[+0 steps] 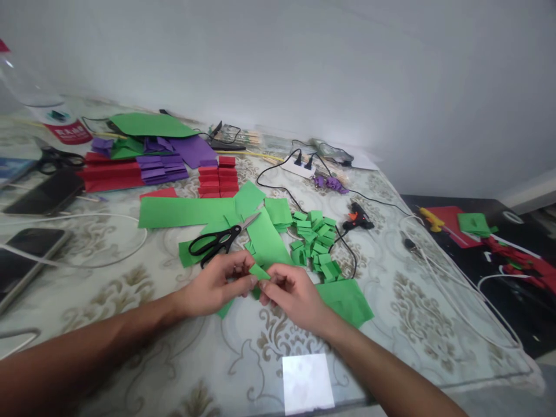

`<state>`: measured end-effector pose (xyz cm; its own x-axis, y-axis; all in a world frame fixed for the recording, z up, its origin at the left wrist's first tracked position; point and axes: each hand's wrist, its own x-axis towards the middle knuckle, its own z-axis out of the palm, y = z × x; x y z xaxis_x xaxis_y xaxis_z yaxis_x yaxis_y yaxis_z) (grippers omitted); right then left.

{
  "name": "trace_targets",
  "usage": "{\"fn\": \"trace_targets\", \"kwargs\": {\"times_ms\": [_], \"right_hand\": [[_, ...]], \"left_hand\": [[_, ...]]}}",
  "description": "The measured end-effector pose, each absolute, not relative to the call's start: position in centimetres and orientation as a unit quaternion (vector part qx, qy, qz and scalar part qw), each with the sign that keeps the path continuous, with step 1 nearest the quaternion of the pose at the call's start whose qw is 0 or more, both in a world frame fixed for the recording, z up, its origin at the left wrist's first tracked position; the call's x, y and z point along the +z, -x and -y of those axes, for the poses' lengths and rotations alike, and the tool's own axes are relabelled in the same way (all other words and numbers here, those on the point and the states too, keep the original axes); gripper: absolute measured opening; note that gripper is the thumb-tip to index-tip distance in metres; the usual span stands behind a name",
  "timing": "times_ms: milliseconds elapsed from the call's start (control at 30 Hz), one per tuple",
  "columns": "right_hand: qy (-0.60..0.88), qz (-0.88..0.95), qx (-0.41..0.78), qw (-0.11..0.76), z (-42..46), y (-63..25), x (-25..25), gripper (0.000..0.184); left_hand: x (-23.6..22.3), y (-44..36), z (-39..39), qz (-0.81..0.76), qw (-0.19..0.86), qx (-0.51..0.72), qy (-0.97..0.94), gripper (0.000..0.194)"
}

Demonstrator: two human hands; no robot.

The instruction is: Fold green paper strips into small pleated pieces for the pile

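Note:
Between my left hand [223,282] and my right hand [292,292] is a small piece of green paper [259,271], pinched by the fingertips of both. Just beyond my left hand lie black-handled scissors [221,240], blades apart, on green paper strips. A long green strip [186,211] runs to the left, and another strip [269,237] lies right behind my fingers. To the right is a heap of small folded green pieces [317,240]. A wider green sheet [345,301] rests beside my right wrist.
Red folded strips [218,176] and purple folded paper [163,168] lie at the back. A glue gun [358,217] and a power strip [299,167] with cables stand right of centre. Phones [32,258], a bottle [56,113] and second scissors [56,159] occupy the left.

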<state>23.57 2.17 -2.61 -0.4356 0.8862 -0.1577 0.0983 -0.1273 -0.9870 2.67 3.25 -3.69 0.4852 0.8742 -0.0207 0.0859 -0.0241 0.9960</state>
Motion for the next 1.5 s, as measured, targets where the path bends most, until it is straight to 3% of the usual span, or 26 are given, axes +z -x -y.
{"fn": "trace_targets", "kwargs": {"times_ms": [333,700,1500], "right_hand": [[0.432,0.566,0.620,0.330,-2.4,-23.6,-2.6,0.025],[0.423,0.579,0.624,0.309,-2.2,-23.6,-2.8,0.017],[0.446,0.562,0.610,0.336,-2.3,-23.5,-2.0,0.021]], "left_hand": [[-2.9,-2.9,-3.3,-0.390,0.608,0.379,-0.579,0.029],[-3.9,-2.6,-3.2,-0.354,0.577,0.321,-0.663,0.023],[-3.2,-2.8,-3.6,-0.387,0.621,0.374,-0.570,0.022]]}}
